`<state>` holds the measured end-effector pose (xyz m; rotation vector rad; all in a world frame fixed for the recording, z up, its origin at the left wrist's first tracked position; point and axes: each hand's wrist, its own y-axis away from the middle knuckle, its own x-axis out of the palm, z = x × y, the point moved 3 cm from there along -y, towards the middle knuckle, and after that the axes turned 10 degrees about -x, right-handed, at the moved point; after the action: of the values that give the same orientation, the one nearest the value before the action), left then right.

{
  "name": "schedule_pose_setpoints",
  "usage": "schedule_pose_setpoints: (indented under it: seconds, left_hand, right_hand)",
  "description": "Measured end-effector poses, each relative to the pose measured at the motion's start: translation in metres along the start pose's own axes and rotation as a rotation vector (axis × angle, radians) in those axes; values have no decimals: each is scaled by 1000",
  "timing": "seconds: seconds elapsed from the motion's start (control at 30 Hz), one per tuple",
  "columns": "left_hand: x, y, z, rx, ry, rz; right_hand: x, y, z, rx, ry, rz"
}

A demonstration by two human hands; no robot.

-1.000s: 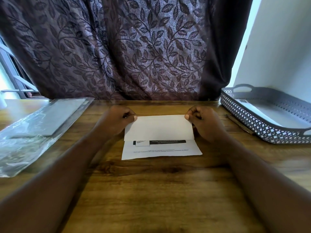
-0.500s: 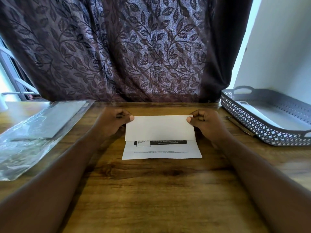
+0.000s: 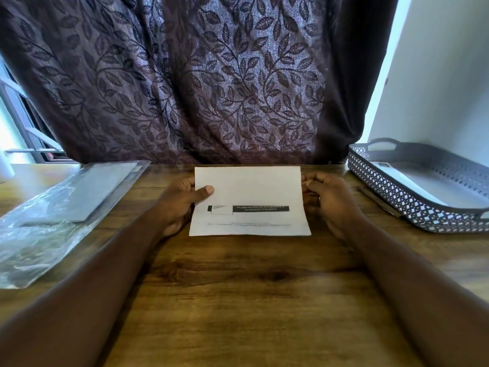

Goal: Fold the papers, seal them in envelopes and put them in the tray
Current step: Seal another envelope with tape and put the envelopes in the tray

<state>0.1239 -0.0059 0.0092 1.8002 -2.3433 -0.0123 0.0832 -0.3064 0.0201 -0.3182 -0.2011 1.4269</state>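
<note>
Two forearms come in from the bottom corners and meet over the middle of the wooden table (image 3: 238, 292). Right between them sits the paper (image 3: 248, 189), a white sheet with its near edge down on the wood. A black printed bar and a thin line of small text run across its lower half, too blurred to read. The left hand (image 3: 180, 205) has the sheet's left edge: thumb pressed flat on top, fingers tucked out of sight beneath, a clear pinch. Over on the other side, the right hand (image 3: 330, 202) is curled in against the right edge, thumb and fingertips closing on it. The far part of the sheet looks lifted off the table between the two hands.

Out to the left lies a clear plastic packet (image 3: 53, 215), crinkled and shiny, with flat grey sheets inside. To the right, a slim pen (image 3: 378, 201) lies on the wood, just beside the grey lattice tray (image 3: 397, 194). That tray stands well apart from the paper, and one flat white piece (image 3: 412, 186) already lies in its bottom.

Behind it all hangs a dark leaf-patterned curtain (image 3: 185, 75), with a window (image 3: 16, 123) at far left and a pale wall (image 3: 436, 75) at far right.
</note>
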Motion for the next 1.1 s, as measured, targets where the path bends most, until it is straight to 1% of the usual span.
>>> schedule_pose_setpoints:
  seconds: [0.07,0.17,0.23,0.3,0.37,0.53,0.67,0.77,0.9,1.0,1.1]
  left_hand:
    - [-4,-2,-2,13,85,-45]
    - [-8,-5,-2,-5,208,-55]
    - [-7,-5,-2,-3,199,-44]
    - [-4,-4,-1,16,153,-38]
    - [-1,-2,-1,18,124,-39]
    - [1,0,-1,-52,172,-52]
    - [6,1,-4,-46,175,81]
    - [9,3,-4,-21,110,65]
    - [14,2,1,-4,-70,25]
    - [21,3,2,-3,-120,34]
    - [28,4,2,19,-56,46]
  right_hand:
    - [2,0,0,53,-134,76]
    - [7,1,-1,52,-199,242]
    - [12,3,-3,28,-189,352]
    - [16,3,-4,6,-169,402]
    - [16,4,-3,10,-187,378]
    - [17,3,-4,39,-215,287]
    - [16,1,-6,42,-217,222]
    - [15,1,-7,50,-219,197]
    - [13,-2,-9,74,-216,135]
    - [9,-3,-9,102,-264,53]
    - [7,0,-3,73,-402,-2]
